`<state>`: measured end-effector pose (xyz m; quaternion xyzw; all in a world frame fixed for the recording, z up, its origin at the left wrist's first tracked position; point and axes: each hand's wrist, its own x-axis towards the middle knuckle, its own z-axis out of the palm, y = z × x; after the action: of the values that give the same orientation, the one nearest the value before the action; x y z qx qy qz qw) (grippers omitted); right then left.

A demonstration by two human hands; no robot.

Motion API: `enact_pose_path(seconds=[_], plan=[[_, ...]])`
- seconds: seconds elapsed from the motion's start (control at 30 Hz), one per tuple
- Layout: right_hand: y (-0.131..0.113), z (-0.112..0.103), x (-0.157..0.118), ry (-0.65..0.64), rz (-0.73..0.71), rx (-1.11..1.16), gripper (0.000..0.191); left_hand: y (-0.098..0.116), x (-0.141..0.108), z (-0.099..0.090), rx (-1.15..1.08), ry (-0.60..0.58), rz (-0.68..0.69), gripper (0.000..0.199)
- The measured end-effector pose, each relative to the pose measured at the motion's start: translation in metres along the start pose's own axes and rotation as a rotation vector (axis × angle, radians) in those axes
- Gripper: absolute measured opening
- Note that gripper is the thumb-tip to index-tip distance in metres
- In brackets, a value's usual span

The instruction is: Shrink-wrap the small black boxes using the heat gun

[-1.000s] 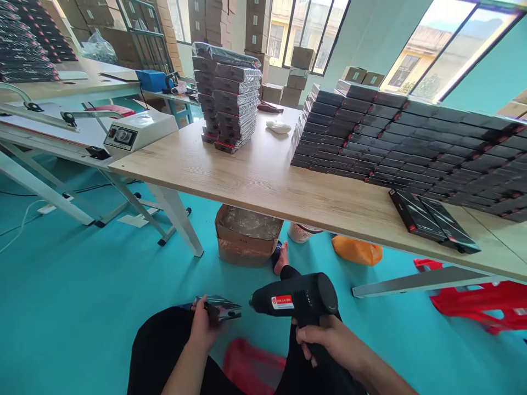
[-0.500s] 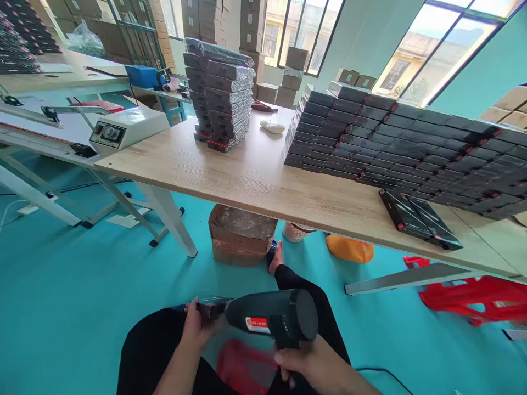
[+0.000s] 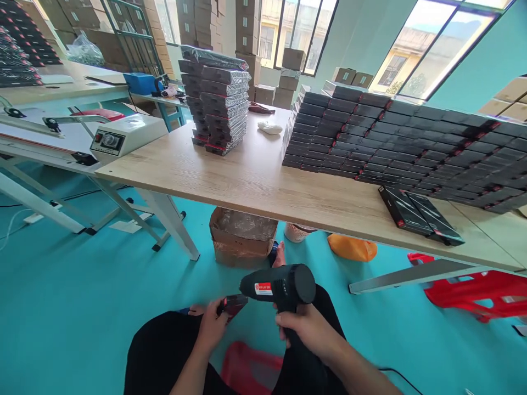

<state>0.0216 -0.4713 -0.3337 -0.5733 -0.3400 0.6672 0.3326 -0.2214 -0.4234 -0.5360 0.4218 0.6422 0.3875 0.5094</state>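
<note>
My right hand (image 3: 302,323) is wrapped round the handle of a black heat gun (image 3: 278,285) with a red and white label, its nozzle pointing left. Just left of the nozzle, my left hand (image 3: 214,323) grips a small black box (image 3: 234,305) with red on its side, tilted over my lap. Beyond my knees, two black boxes (image 3: 420,215) lie near the front edge of the wooden table (image 3: 247,184). Behind them rises a wide wall of stacked black boxes (image 3: 391,145). A shorter stack of wrapped boxes (image 3: 218,101) stands further left on the table.
Under the table are a cardboard box (image 3: 242,241) of clear plastic, a bin (image 3: 297,232) and an orange bag (image 3: 352,248). A red stool (image 3: 477,299) is at the right, another red one (image 3: 251,367) between my legs. A sealing machine (image 3: 123,137) stands left.
The heat gun in my right hand has moved up slightly. My left hand has shifted right and up with the black box, which is now tilted differently. The view has shifted a little.
</note>
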Motion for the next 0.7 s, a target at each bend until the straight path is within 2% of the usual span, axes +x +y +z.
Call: enact_pose_path(seconds=[0.1, 0.2, 0.27, 0.37, 0.47, 0.7], plan=[[-0.010, -0.007, 0.002, -0.026, 0.038, -0.022, 0.022, -0.002, 0.002, -0.004, 0.122, -0.006, 0.114, 0.037], [-0.013, -0.011, 0.001, -0.089, 0.060, -0.023, 0.023, -0.004, 0.005, -0.004, 0.128, -0.016, 0.141, 0.035], [-0.011, -0.014, 0.002, -0.052, 0.048, -0.033, 0.022, -0.006, 0.006, -0.004, 0.116, -0.016, 0.140, 0.037], [-0.010, -0.025, 0.003, 0.007, 0.065, -0.045, 0.022, -0.007, 0.005, -0.006, 0.100, -0.037, 0.120, 0.041], [-0.010, -0.034, 0.001, -0.034, 0.111, -0.049, 0.025, -0.008, 0.005, -0.008, 0.082, -0.047, 0.068, 0.040], [-0.006, -0.028, -0.003, -0.035, 0.097, -0.058, 0.024, 0.000, 0.002, -0.005, 0.001, -0.058, -0.022, 0.043]])
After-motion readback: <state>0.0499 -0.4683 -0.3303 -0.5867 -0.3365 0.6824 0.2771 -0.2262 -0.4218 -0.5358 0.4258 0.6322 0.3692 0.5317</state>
